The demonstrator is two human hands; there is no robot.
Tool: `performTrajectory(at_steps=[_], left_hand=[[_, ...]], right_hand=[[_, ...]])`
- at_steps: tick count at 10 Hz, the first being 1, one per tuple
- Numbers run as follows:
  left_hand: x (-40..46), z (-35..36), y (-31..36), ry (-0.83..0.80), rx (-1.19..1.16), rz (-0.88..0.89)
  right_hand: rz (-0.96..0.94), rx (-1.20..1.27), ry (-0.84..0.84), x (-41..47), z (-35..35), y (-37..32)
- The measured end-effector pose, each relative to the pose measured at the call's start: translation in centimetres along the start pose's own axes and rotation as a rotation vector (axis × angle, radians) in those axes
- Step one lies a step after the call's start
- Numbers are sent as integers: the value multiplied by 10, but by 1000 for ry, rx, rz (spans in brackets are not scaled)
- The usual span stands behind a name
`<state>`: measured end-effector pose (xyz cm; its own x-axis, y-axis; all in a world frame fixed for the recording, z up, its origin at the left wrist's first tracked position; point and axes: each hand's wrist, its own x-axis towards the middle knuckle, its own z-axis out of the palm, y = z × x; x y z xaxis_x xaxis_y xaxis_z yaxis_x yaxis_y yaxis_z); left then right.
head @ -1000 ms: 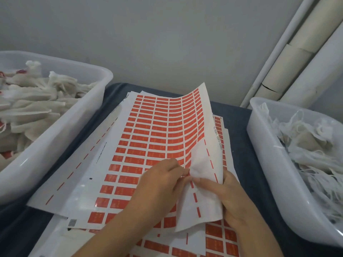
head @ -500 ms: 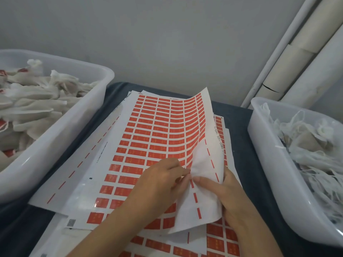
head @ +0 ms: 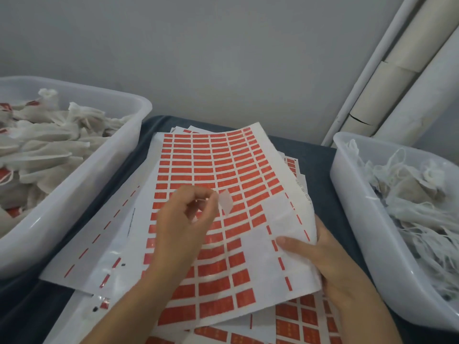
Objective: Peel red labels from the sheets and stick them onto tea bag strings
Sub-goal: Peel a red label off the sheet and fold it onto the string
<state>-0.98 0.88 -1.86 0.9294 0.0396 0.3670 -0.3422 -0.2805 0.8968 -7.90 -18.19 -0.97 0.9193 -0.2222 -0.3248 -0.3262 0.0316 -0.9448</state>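
- The left hand (head: 188, 219) is raised above the top sheet (head: 218, 175), its fingers (head: 211, 197) pinching a peeled label (head: 226, 201) whose pale back faces the camera
- The right hand (head: 330, 259) grips that sheet's right edge, thumb on top, fingers curled beneath
- More sheets (head: 305, 324) lie stacked under it on the dark bench (head: 313, 155)
- Left tub (head: 82, 184) holds tea bags (head: 49, 145), some with red tags
- Right tub (head: 360, 232) holds tea bags with loose strings (head: 407, 194)

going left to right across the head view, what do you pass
left bin of tea bags → left hand pinching a peeled label → right hand holding the label sheet → right bin of tea bags
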Motion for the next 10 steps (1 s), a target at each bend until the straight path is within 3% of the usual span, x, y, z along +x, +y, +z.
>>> performTrajectory(at_steps=[1,2,3,4,5,6,7,8,9,10], left_hand=[[1,-5,6,-7,-114,26],[-4,-4,10,-76,-155,73],[-9,-1,12,-144,-152,158],[-12,2,11,-189,-38,303],[-14,4,8,-238,60,427],[-15,6,5,-267,95,485],[-17,5,6,-316,65,458],[-19,2,9,-343,-126,269],[-18,1,9,-373,-318,122],[-18,3,5,-411,-378,50]], right_hand=[[37,-162,65,1,-1,-2],[-237,-538,506,6,1,3],[-346,-371,520,2,8,1],[-24,-19,55,-6,23,-4],[59,46,-109,-7,27,-2],[61,162,-159,-6,24,0],[22,229,-84,-6,26,0],[-152,251,159,-3,26,1],[-403,-19,264,-4,33,0],[-521,-226,128,-8,51,4]])
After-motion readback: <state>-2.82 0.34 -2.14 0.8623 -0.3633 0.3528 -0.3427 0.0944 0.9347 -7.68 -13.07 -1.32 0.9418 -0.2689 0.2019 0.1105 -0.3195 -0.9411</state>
